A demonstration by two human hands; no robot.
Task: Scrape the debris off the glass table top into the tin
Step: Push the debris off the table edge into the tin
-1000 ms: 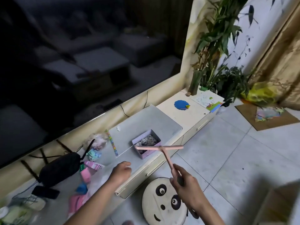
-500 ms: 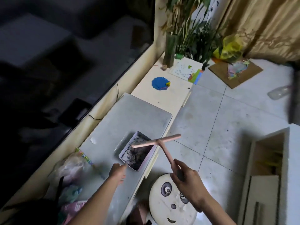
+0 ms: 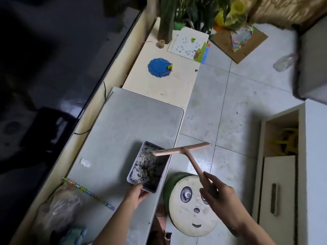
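Note:
A rectangular tin (image 3: pixel 148 167) with dark debris inside sits at the near right edge of the grey glass table top (image 3: pixel 131 121). My left hand (image 3: pixel 136 194) grips the tin's near end. My right hand (image 3: pixel 218 193) holds the handle of a pink T-shaped scraper (image 3: pixel 182 150). The scraper's crossbar hangs above the tin's far right corner and juts out over the floor. A small white scrap (image 3: pixel 85 163) lies on the glass left of the tin.
A panda-face stool (image 3: pixel 192 206) stands on the tiled floor below the scraper. A beaded string (image 3: pixel 85 190) and a plastic bag (image 3: pixel 60 207) lie at the table's near left. Farther along are a blue mat (image 3: pixel 158 67), paper and plants. A white cabinet (image 3: pixel 279 174) stands at right.
The camera has tilted down toward the table. My left hand has reached forward and taken hold of the tin's near end. The scraper stays raised over the tin.

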